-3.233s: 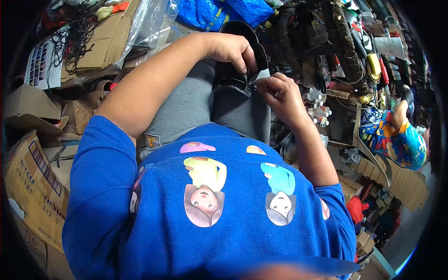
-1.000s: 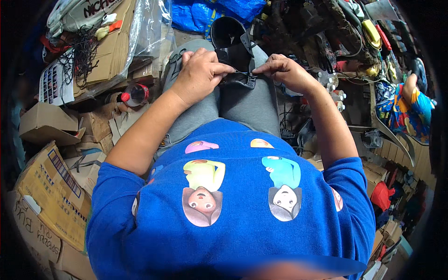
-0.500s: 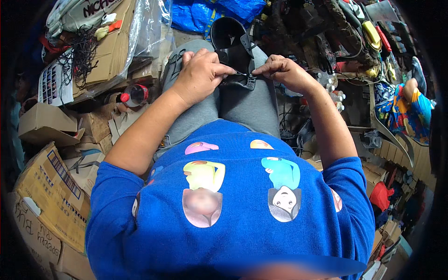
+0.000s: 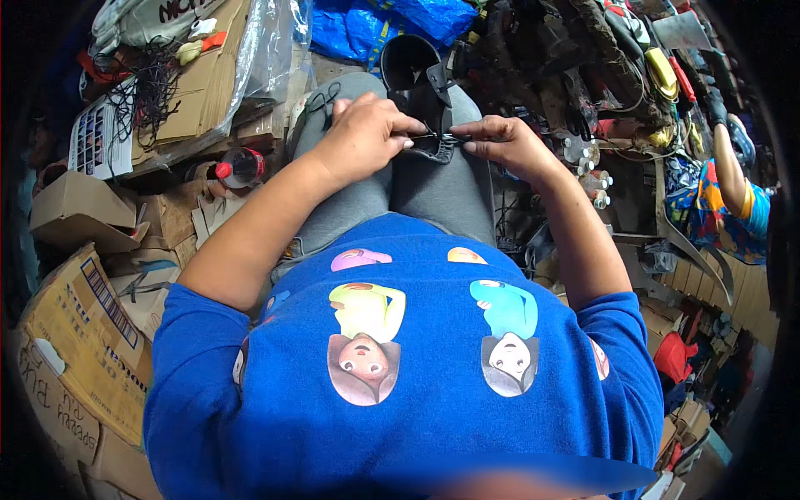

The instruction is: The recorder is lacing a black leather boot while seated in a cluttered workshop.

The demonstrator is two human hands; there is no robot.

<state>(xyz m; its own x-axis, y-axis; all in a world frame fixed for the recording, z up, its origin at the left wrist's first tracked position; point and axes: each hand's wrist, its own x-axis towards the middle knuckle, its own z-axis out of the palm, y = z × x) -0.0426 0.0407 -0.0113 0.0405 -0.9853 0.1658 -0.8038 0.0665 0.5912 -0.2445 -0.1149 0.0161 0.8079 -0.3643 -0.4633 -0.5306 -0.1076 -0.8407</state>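
A black shoe rests on my lap between my knees, its opening facing away and light stitches showing at its near end. My left hand is closed at the shoe's left side, thumb and forefinger pinched on a thin light strand; whether it is thread or a needle is too small to tell. At the other side of the stitches, my right hand pinches with thumb and forefinger. What lies between those fingertips is too small to make out. A loop of black cord lies over my left knee.
Cardboard sheets with tangled black cord are at the left, above a red-capped bottle and boxes. Blue plastic sheeting lies ahead. At the right are small bottles, tools and another person's arm.
My fingertips have drawn slightly apart at the stitches, and my right fingers have opened a little from their tight pinch. The other person's arm at the right has stretched upward.
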